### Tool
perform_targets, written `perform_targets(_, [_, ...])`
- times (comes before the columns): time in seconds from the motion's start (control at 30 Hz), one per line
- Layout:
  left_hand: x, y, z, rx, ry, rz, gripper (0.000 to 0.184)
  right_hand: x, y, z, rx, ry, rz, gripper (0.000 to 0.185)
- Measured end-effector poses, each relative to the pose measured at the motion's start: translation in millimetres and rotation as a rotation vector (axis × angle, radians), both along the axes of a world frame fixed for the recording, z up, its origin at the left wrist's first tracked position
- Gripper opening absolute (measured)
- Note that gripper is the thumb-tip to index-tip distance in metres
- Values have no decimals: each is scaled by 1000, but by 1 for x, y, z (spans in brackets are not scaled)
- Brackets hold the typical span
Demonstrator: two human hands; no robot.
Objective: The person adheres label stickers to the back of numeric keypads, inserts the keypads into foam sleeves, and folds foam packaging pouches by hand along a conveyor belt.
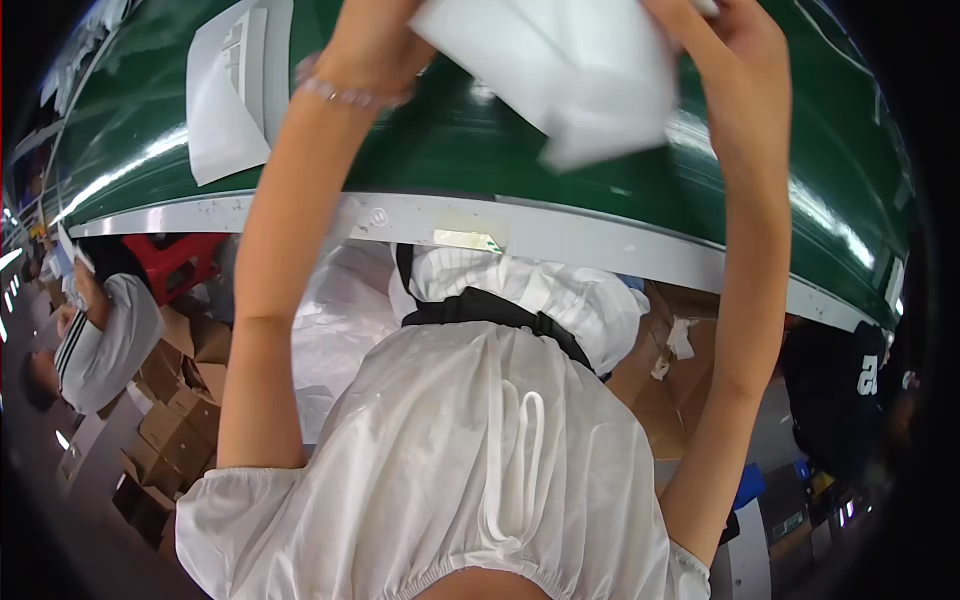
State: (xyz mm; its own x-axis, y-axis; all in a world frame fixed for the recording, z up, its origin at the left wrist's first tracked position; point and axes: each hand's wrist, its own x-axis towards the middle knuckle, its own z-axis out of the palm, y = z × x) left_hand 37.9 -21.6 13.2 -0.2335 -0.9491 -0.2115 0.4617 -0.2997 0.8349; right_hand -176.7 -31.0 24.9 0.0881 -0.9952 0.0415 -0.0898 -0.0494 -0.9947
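A thin white sheet [590, 75], folded and blurred by motion, hangs over the green work surface [440, 145] at the top of the view. My right hand [735, 40] is at its right edge, fingers curled round a bit of white material that the frame's top edge partly cuts off. At the sheet's left edge is my left hand [385, 25], its fingers out of sight beyond the frame. To the left lies another white sheet [215, 135], with a slim white part [248, 65] on it.
A pale metal rail [590, 230] edges the green surface in front of me. Cardboard boxes [180, 430] and a red stool [178, 262] stand at left. One person [110, 335] sits at left; another in dark clothing [830, 385] is at right.
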Motion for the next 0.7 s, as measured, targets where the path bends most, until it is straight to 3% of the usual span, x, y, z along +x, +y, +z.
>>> perform_targets(0.03, [0, -9, -2, -37, 147, -101, 62, 3, -13, -11, 9, -12, 1, 8])
perform_targets(0.1, [-7, -24, -7, -111, 463, -303, 46, -2, -35, -33, -17, 238, 55, 7])
perform_targets(0.27, [15, -44, 1, 46, 258, -641, 34, 5, -17, -36, -52, 65, -89, 6])
perform_targets(0.33, [-19, -7, -7, -7, -837, 10, 28, -5, -21, -26, 41, 106, 93, 27])
perform_targets(0.37, [-20, -6, -5, -58, -835, 35, 28, -2, -18, -15, 116, -135, 171, 31])
perform_targets(0.43, [-24, -11, -3, -43, -407, -21, 18, -3, -23, -13, 104, -225, 203, 29])
perform_targets(0.7, [-22, -5, -4, 17, -355, -48, 13, -4, -22, -9, 181, -153, 173, 31])
